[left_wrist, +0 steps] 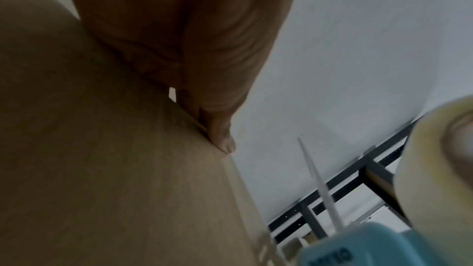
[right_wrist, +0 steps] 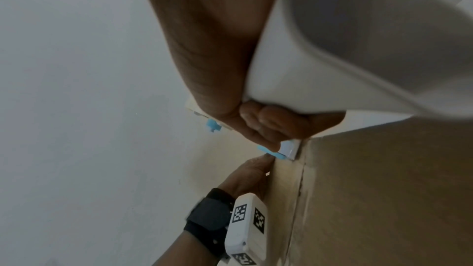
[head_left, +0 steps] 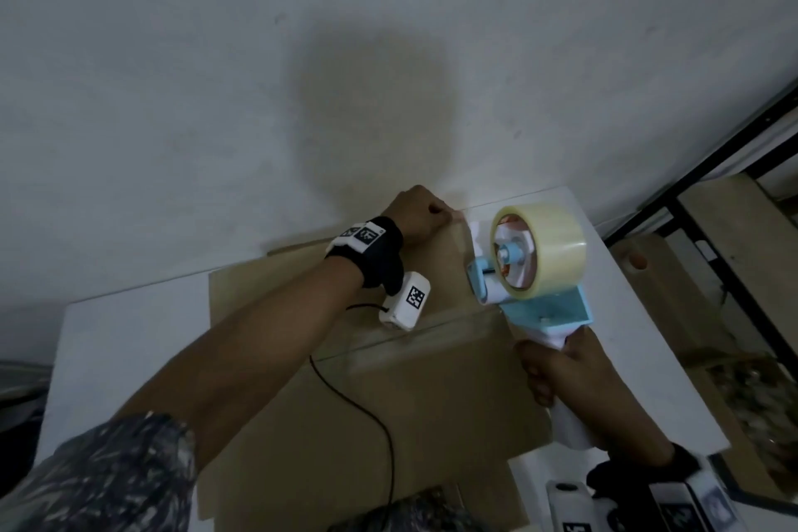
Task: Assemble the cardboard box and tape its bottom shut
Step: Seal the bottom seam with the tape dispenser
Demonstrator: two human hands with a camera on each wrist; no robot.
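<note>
A brown cardboard box (head_left: 410, 402) lies on the white table (head_left: 108, 337) with its flaps folded flat, and a clear tape strip (head_left: 410, 341) runs along the seam. My left hand (head_left: 425, 214) grips the box's far edge, the fingers hooked over it and the thumb (left_wrist: 222, 141) laid along the edge. My right hand (head_left: 557, 384) holds the white handle of a blue tape dispenser (head_left: 544, 311) that carries a clear tape roll (head_left: 544, 246), at the box's right side. A short stretch of tape runs from the left thumb to the dispenser. The right wrist view shows the handle (right_wrist: 332, 48) gripped above the box (right_wrist: 384, 189).
A white wall stands right behind the table. A black metal rack (head_left: 712, 186) with flat cardboard (head_left: 673, 298) stands to the right. A black cable (head_left: 358, 406) trails from the left wrist camera across the box.
</note>
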